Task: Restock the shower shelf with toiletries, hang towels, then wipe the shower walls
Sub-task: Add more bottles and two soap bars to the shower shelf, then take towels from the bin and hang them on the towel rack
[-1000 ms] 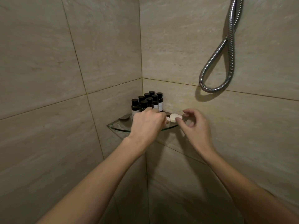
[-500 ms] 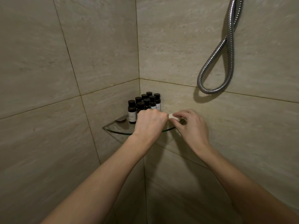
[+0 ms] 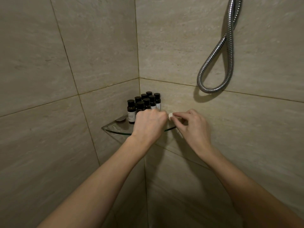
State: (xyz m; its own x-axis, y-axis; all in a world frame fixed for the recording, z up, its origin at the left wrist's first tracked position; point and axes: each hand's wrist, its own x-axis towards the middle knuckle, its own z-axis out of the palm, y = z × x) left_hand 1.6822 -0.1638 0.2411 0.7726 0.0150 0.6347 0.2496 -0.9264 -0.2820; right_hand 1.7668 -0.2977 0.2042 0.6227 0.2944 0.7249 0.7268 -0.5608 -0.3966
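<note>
**A:** Where is the small round white soap [image 3: 170, 115]?

**B:** At the right end of the clear glass corner shelf [image 3: 115, 130], near the small dark bottles with black caps [image 3: 144, 102]. The right hand [image 3: 194, 127] pinches it with its thumb and fingertips. I cannot tell if it touches the glass.

**A:** And the left hand [image 3: 148, 124]?

**B:** Its fingers are curled over the front of the shelf, right by the soap. We see only its back, so I cannot tell if it holds anything.

**A:** Will the soap be hard to hold?

**B:** I think it is light and hard, but maybe slippery, more so if wet. A pinch on its rim looks best. The shelf is glass, so things should go down softly.

**A:** What do the bottles say?

**B:** They have white labels [image 3: 131, 118] with tiny writing. It is too small to read. No name shows on the soap.
</note>
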